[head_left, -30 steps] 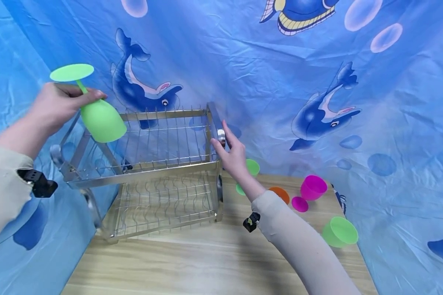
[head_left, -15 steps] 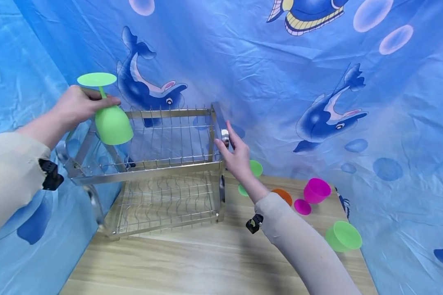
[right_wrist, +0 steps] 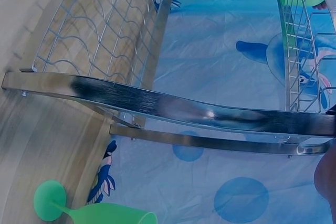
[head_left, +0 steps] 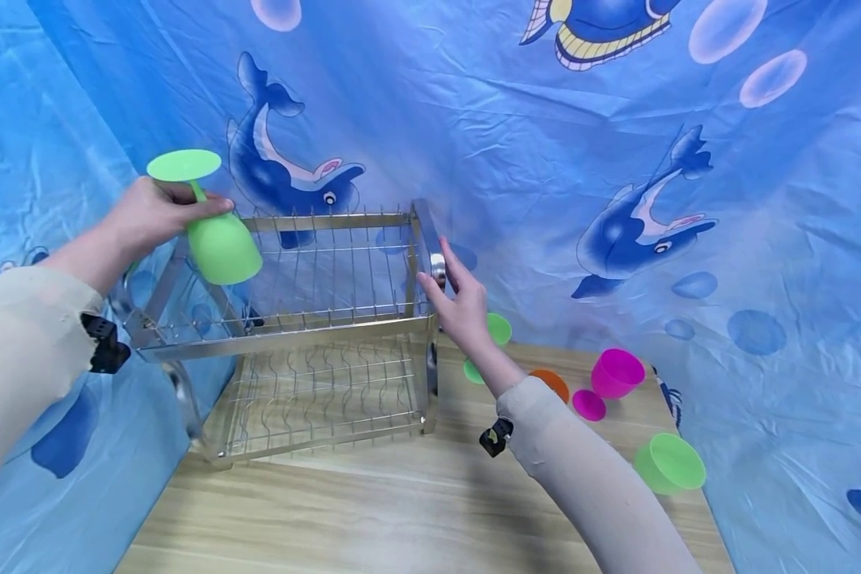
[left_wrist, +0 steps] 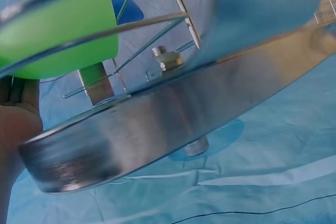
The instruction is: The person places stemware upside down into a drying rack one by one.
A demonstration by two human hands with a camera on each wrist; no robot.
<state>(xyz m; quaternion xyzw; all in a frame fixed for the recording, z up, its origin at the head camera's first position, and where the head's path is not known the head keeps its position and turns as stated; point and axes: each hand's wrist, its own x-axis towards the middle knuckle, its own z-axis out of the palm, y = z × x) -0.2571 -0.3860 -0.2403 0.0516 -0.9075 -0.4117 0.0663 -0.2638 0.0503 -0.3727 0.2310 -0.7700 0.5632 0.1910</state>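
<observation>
My left hand (head_left: 159, 214) pinches the stem of a light green goblet (head_left: 224, 251), which hangs upside down with its foot up. The bowl overlaps the left end of the upper tier of a two-tier metal dish rack (head_left: 287, 341). In the left wrist view the goblet (left_wrist: 89, 17) shows behind the rack's side bars, with the fingers under it. My right hand (head_left: 461, 307) holds the rack's right upright near the top, thumb on one side and index finger on the other. The remaining fingers are mostly hidden. No dishes show on either tier.
Right of the rack, a wooden table (head_left: 373, 518) bears a magenta goblet (head_left: 617, 373), an orange piece (head_left: 551, 384) partly behind my right forearm, a green cup (head_left: 669, 464) and a green goblet (right_wrist: 115, 213) lying down. A blue dolphin-print sheet (head_left: 502, 159) hangs behind.
My left hand has carried the green goblet to the right over the rack's left end, then lowered it slightly. The right hand keeps its place on the upright.
</observation>
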